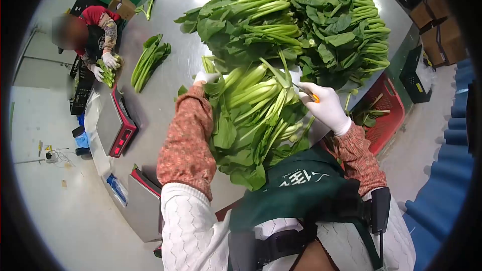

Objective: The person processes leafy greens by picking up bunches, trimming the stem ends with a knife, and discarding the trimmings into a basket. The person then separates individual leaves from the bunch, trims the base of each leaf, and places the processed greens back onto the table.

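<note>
A loose pile of leafy greens (pixel 253 98) with pale stalks and broad leaves lies on the metal table in front of my body. My left hand (pixel 207 77), in a white glove, is closed on greens at the pile's left edge; leaves hide most of its fingers. At the right edge, my gloved right hand (pixel 326 108) grips a small orange-handled knife (pixel 315 98). Its thin metal blade points left toward the stalks, partly hidden by them. Bigger heaps of greens (pixel 341 25) are stacked just beyond.
A red crate (pixel 394 113) with scraps of greens stands right of the table (pixel 173 20). Two scales (pixel 118 128) sit along the left side, near a separate bunch (pixel 149 62). Across the table a gloved person (pixel 100 35) handles greens. Cardboard boxes (pixel 442 40) are at far right.
</note>
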{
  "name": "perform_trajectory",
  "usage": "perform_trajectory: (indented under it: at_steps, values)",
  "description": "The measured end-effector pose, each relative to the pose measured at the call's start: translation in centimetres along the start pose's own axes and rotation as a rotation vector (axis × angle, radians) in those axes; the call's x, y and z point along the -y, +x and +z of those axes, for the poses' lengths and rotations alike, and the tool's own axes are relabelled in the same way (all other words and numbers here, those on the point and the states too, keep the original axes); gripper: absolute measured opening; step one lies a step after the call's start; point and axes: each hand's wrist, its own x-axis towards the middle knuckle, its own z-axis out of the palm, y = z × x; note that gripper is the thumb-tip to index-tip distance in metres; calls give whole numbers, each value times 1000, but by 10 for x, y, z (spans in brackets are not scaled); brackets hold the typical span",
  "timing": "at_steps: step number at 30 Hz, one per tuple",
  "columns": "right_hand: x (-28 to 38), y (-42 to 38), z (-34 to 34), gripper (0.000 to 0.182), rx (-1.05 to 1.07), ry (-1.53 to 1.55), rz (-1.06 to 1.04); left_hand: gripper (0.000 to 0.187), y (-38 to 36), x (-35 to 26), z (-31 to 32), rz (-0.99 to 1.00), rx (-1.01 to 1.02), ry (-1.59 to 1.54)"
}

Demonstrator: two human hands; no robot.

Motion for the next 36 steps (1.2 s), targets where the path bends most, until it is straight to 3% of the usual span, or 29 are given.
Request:
perform_trajectory:
  at_steps: [2,4,5,7,11,14,16,19,20,22,24,26,28,30,32,33,36]
  values:
    - [-13,-9,-13,29,-22,41,36,50,31,32,23,-35,-119,107]
    - [-25,-19,-24,29,-22,94,86,28,-40,0,-10,-5,-96,-625]
    - [-31,-21,-27,31,-37,158,79,26,-59,-9,-21,141,-249,-755]
    - [-26,-20,-33,31,-15,308,126,37,-118,-37,-53,245,-209,-978]
    - [18,5,-42,33,-76,426,-29,41,-226,-107,-89,617,-341,-640]
    - [72,23,-63,54,-122,641,-212,48,-280,-145,-78,864,-447,-281]
    - [97,25,-76,53,-150,637,-337,50,-298,-162,-57,1103,-533,-88]
    - [99,16,-89,37,-89,675,-285,55,-322,-180,-30,1065,-381,-24]
    - [99,7,-99,32,-47,633,-218,62,-334,-189,-31,1110,-483,107]
    - [77,-7,-99,31,-1,655,-312,72,-344,-200,-30,1105,-533,45]
    - [70,-24,-96,32,17,732,-385,53,-348,-221,-19,1186,-380,-88]
    - [62,-38,-102,36,-19,643,-397,42,-349,-235,2,1056,-95,-274]
    - [55,-54,-115,34,-137,676,-269,34,-348,-249,16,1093,-154,-314]
    - [41,-68,-132,40,-374,-32,-307,34,-347,-256,30,1102,-190,-279]
    - [29,-80,-135,48,-482,-176,-326,33,-347,-268,44,1163,-218,-240]
    - [35,-89,-140,48,-422,-204,-202,32,-349,-274,50,1178,-200,-238]
    - [-1,-94,-141,36,-511,-291,63,30,-354,-287,62,1213,-142,-243]
